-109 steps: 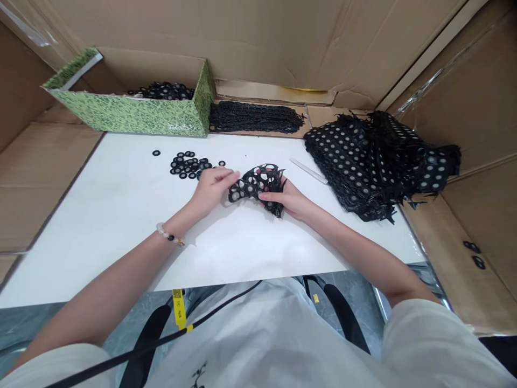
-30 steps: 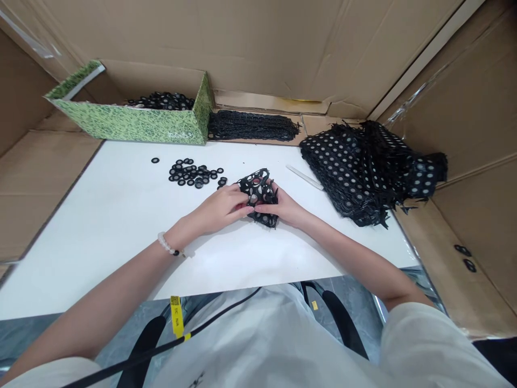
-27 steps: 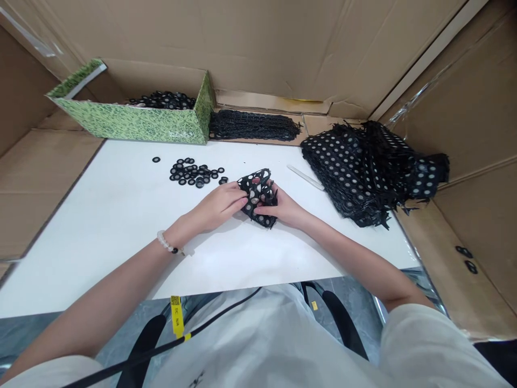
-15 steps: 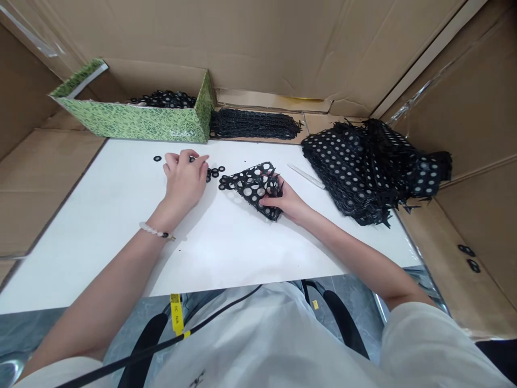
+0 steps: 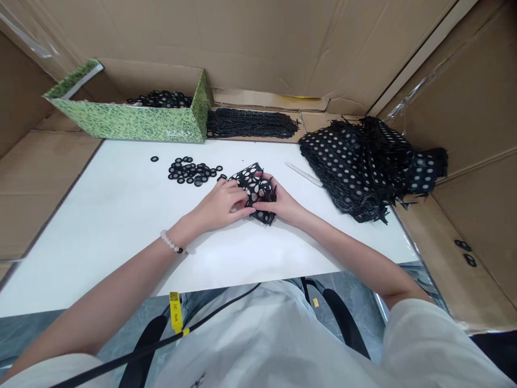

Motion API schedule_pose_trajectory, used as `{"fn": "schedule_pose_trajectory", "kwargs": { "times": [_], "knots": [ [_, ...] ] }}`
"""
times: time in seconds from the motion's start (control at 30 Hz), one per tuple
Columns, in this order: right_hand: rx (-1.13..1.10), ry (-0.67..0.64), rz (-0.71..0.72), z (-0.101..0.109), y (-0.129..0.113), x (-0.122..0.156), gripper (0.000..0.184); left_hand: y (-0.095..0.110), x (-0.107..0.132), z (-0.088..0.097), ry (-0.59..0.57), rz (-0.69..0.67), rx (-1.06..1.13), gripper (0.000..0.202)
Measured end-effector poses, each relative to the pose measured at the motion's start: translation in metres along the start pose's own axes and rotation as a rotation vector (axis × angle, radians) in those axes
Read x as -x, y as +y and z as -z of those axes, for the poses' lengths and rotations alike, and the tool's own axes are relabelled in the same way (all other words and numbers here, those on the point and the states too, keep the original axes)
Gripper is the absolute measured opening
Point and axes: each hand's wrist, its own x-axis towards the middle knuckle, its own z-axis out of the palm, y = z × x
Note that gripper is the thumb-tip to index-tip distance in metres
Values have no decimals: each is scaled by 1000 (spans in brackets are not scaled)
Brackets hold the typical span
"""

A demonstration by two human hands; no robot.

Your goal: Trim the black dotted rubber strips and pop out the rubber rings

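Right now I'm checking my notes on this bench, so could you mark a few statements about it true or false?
1. Both the left hand and the right hand hold the black punched sheet. True.
2. The loose rings lie right of that sheet. False: they lie left of it, on the white table.
3. The green box holds a heap of black rings. True.
4. The big stack of sheets sits at the table's left edge. False: it sits at the right edge.
5. The left wrist wears a bead bracelet. True.
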Motion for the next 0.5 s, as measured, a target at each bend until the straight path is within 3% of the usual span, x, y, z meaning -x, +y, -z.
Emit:
{"fn": "schedule_pose_trajectory", "kwargs": {
  "times": [0.17, 0.37, 0.5],
  "knots": [
    [-42, -39, -21, 2, 3, -2, 91, -6, 0, 4, 20, 28, 142, 40],
    [-91, 50, -71, 6, 0, -5, 81, -17, 0, 6, 306, 296, 307, 42],
    [-106, 101, -89, 6, 0, -6, 80, -22, -1, 0, 327, 380, 253, 42]
  ]
}}
